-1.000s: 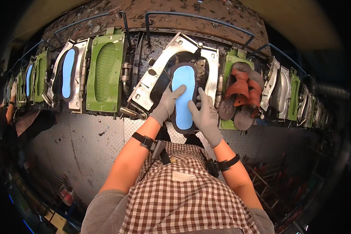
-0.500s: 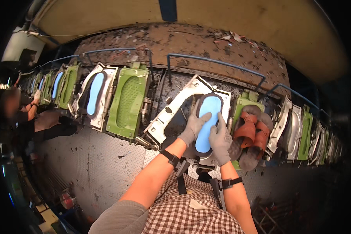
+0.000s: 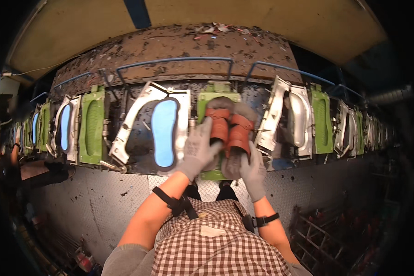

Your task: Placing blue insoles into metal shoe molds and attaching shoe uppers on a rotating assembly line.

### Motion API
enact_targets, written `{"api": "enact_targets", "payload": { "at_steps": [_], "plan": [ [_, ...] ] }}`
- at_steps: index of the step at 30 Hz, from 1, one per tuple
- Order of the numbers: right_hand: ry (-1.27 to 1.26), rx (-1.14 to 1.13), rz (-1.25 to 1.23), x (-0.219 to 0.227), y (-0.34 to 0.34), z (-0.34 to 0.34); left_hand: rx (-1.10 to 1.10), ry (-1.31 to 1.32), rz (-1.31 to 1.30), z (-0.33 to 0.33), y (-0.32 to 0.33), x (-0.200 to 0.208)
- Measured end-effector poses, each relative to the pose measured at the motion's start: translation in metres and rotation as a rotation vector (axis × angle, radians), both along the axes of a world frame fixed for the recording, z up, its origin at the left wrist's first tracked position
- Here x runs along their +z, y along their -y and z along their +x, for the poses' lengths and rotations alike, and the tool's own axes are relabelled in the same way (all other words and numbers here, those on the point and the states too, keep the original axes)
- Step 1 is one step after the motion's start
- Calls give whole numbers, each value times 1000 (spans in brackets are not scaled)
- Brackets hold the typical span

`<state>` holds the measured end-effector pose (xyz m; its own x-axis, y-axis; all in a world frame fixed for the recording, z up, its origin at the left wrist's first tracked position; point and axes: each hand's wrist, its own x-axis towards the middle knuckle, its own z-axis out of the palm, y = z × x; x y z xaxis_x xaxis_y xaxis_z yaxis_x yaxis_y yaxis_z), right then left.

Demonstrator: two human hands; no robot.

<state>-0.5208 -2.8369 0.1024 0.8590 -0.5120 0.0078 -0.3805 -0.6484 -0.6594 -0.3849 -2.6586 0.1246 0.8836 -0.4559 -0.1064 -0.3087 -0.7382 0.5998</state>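
Note:
A pair of red-brown strapped sandals (image 3: 238, 134) with dark insoles rests over a green mould plate in front of me. My left hand (image 3: 198, 151), in a grey glove, is closed on the left sandal, its fingers along the outer side and its thumb across the heel end. At the heel of the right sandal, my gloved right hand (image 3: 254, 174) grips the outer edge. Slight blur softens both hands. Just left of them, a blue insole-shaped piece (image 3: 163, 133) with a dark rim sits on an open metal mould (image 3: 183, 106), untouched.
Open silver and green moulds line the bench on both sides, including a green one (image 3: 92, 126) at left and a metal frame (image 3: 275, 115) at right. Blue rails (image 3: 175, 60) run behind. Another person's arm (image 3: 14, 149) shows at far left. Metal racks (image 3: 319, 234) stand lower right.
Both hands have left the blue insole-shaped piece and moved onto the sandals to its right. The view has shifted rightward along the bench.

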Motion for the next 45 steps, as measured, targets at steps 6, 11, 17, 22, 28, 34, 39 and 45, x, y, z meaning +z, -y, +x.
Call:
{"api": "enact_targets", "payload": {
  "at_steps": [6,11,17,22,28,34,39,45],
  "plan": [
    [335,-64,144,34,140,-17,420,-381,-486,11,53,-22],
    [102,-100,-595,62,317,-45,403,-365,-837,-35,190,15],
    [-82,-174,1115,58,295,-59,-67,-186,-624,-85,332,-31],
    [138,-393,1064,-4,362,-77,384,-402,-696,-51,379,-83],
    [132,-278,1003,42,381,-12,434,-895,-1042,5,398,-152],
    [100,186,-91,-11,374,46,321,-552,-981,-49,376,-148],
    [-19,545,-32,-18,353,31,596,-1134,-1344,-108,349,-111],
    [-99,768,42,-21,299,-47,963,-1073,-1304,-133,346,-104]
  ]
}}
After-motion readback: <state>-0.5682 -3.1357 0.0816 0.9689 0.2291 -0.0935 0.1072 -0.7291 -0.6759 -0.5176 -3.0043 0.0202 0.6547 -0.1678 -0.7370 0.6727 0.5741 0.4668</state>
